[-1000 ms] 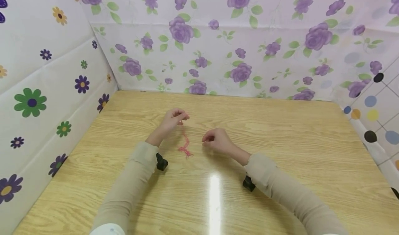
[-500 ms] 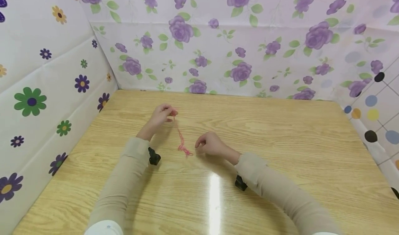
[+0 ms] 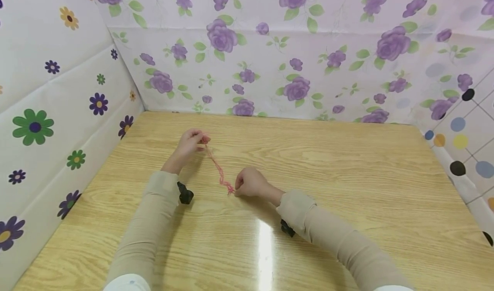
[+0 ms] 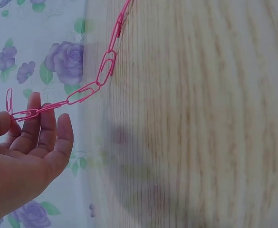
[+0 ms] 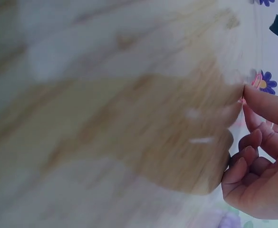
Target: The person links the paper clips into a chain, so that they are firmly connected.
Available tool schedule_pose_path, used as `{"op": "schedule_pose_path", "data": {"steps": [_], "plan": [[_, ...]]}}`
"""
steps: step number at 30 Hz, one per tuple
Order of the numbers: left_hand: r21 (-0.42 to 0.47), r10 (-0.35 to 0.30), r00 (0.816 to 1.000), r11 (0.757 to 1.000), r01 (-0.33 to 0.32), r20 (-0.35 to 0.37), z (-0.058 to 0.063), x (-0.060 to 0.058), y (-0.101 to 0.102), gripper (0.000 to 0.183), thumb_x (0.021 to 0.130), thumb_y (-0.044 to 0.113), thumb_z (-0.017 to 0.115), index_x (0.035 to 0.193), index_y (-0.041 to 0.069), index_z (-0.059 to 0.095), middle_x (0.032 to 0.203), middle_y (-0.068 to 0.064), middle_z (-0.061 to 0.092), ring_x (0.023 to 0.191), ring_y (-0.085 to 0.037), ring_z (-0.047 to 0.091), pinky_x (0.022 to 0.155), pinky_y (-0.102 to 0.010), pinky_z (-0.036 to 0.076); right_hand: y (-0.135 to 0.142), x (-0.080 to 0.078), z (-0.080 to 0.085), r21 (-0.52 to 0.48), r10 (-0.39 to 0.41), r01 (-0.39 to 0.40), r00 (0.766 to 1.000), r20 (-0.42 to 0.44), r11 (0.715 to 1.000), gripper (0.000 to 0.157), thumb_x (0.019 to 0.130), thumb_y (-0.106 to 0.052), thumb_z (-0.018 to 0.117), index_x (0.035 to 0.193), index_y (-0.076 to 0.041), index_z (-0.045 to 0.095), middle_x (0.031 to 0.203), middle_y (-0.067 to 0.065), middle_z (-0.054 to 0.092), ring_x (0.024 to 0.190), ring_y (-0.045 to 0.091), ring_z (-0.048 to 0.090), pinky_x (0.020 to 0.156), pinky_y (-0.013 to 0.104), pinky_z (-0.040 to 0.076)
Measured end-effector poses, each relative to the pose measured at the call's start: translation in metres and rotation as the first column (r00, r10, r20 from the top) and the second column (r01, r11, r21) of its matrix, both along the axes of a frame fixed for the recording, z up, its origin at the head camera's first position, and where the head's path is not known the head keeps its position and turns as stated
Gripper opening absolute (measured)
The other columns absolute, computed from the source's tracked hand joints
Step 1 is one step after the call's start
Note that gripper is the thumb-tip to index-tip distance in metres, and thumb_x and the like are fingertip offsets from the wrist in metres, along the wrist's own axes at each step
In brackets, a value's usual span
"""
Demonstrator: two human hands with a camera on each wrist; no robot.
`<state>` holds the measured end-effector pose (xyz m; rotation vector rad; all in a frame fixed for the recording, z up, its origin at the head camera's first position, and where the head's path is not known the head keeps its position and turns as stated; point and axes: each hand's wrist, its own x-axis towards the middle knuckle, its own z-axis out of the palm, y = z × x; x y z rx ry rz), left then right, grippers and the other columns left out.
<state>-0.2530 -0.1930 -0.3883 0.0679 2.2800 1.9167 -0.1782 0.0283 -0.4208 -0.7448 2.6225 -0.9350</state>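
A chain of linked pink paper clips (image 3: 221,171) runs slantwise between my two hands. My left hand (image 3: 188,146) pinches its far end, raised above the table. In the left wrist view the thumb and a finger of that hand (image 4: 29,152) hold a clip, one loose clip sticks up beside the thumb, and the linked clips (image 4: 106,69) stretch away to the upper right. At the bunched near end, low at the tabletop, my right hand (image 3: 251,183) pinches the chain. The right wrist view shows its thumb and forefinger meeting at a pink clip (image 5: 257,80), partly hidden.
The wooden table (image 3: 347,188) has a bright glare streak near its front middle. A flowered cloth (image 3: 270,59) stands behind it, with patterned sheets at the left and right sides. A small black device (image 3: 185,193) sits at each wrist.
My left hand has moved left, drawing its end of the chain out longer. My right hand has come left and down to the near end and now pinches it.
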Motion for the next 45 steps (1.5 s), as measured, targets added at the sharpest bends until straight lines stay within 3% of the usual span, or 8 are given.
{"op": "schedule_pose_path", "data": {"steps": [5, 9, 15, 21, 26, 30, 39, 45], "plan": [[0.003, 0.003, 1.0, 1.0, -0.003, 0.0, 0.003, -0.001, -0.003, 0.031, 0.101, 0.015, 0.03, 0.117, -0.01, 0.034, 0.112, -0.022, 0.046, 0.112, -0.039, 0.04, 0.094, -0.052, 0.034, -0.001, 0.001, 0.003, 0.045, 0.004, -0.004, 1.0, -0.001, 0.999, 0.015, 0.073, -0.007, 0.073, 0.061, -0.008, 0.066, 0.057, -0.004, 0.058, 0.052, 0.007, 0.048, 0.051, 0.02, 0.041], [0.008, 0.027, 1.0, 1.0, -0.027, -0.006, 0.005, -0.001, -0.005, 0.025, 0.101, 0.017, 0.032, 0.111, -0.005, 0.039, 0.107, -0.015, 0.049, 0.11, -0.035, 0.043, 0.093, -0.051, 0.035, 0.007, 0.001, 0.004, 0.026, 0.039, -0.04, 0.999, 0.021, 0.999, 0.014, 0.077, -0.006, 0.07, 0.064, -0.006, 0.066, 0.058, -0.003, 0.056, 0.051, 0.008, 0.045, 0.049, 0.018, 0.039], [0.016, 0.046, 0.999, 0.999, -0.045, -0.021, 0.007, 0.0, -0.011, 0.018, 0.101, 0.017, 0.03, 0.101, 0.003, 0.042, 0.099, -0.007, 0.052, 0.106, -0.029, 0.047, 0.093, -0.05, 0.036, 0.033, -0.003, 0.007, -0.007, 0.061, -0.061, 0.998, 0.023, 0.998, 0.011, 0.08, -0.007, 0.067, 0.07, -0.005, 0.064, 0.061, -0.003, 0.053, 0.054, 0.008, 0.042, 0.053, 0.019, 0.037], [0.016, 0.027, 0.999, 1.0, -0.026, -0.04, 0.008, 0.004, -0.012, 0.018, 0.1, 0.015, 0.031, 0.095, 0.001, 0.041, 0.094, -0.007, 0.053, 0.098, -0.024, 0.05, 0.092, -0.051, 0.037, 0.061, -0.006, 0.009, -0.063, 0.029, -0.025, 0.998, 0.057, 0.998, 0.009, 0.082, -0.009, 0.065, 0.073, -0.006, 0.063, 0.064, -0.002, 0.054, 0.057, 0.009, 0.043, 0.054, 0.022, 0.038], [-0.019, -0.038, 0.997, 0.999, 0.037, -0.064, 0.008, 0.012, -0.003, 0.018, 0.1, 0.014, 0.035, 0.097, -0.002, 0.044, 0.089, -0.005, 0.056, 0.091, -0.022, 0.054, 0.088, -0.048, 0.041, 0.082, -0.005, 0.017, -0.121, 0.011, -0.004, 0.998, 0.058, 0.993, 0.008, 0.084, -0.007, 0.062, 0.076, -0.006, 0.061, 0.068, 0.0, 0.054, 0.06, 0.011, 0.043, 0.056, 0.025, 0.038], [-0.039, -0.123, 0.989, 0.992, 0.121, -0.082, 0.009, 0.023, 0.012, 0.02, 0.099, 0.012, 0.037, 0.101, -0.006, 0.046, 0.085, -0.005, 0.058, 0.088, -0.023, 0.056, 0.085, -0.047, 0.043, 0.096, -0.003, 0.024, -0.146, 0.003, -0.006, 1.0, -0.015, 0.989, 0.009, 0.085, -0.007, 0.062, 0.076, -0.007, 0.059, 0.069, -0.001, 0.054, 0.063, 0.011, 0.046, 0.059, 0.026, 0.04], [-0.014, -0.274, 0.957, 0.962, 0.274, -0.095, 0.011, 0.044, 0.051, 0.018, 0.098, 0.006, 0.039, 0.093, -0.008, 0.049, 0.074, -0.005, 0.059, 0.072, -0.019, 0.059, 0.072, -0.033, 0.05, 0.118, 0.009, 0.04, -0.187, -0.036, 0.008, 0.988, -0.148, 0.982, 0.007, 0.086, -0.007, 0.062, 0.079, -0.008, 0.06, 0.072, -0.002, 0.057, 0.065, 0.011, 0.05, 0.058, 0.027, 0.043], [0.017, -0.339, 0.932, 0.939, 0.344, -0.13, 0.016, 0.058, 0.074, 0.017, 0.097, 0.005, 0.04, 0.09, -0.008, 0.05, 0.072, -0.005, 0.059, 0.069, -0.02, 0.059, 0.069, -0.032, 0.05, 0.13, 0.016, 0.048, -0.281, -0.113, 0.07, 0.984, -0.14, 0.957, 0.006, 0.087, -0.007, 0.06, 0.082, -0.007, 0.06, 0.074, 0.0, 0.058, 0.068, 0.014, 0.051, 0.06, 0.028, 0.044]]}}
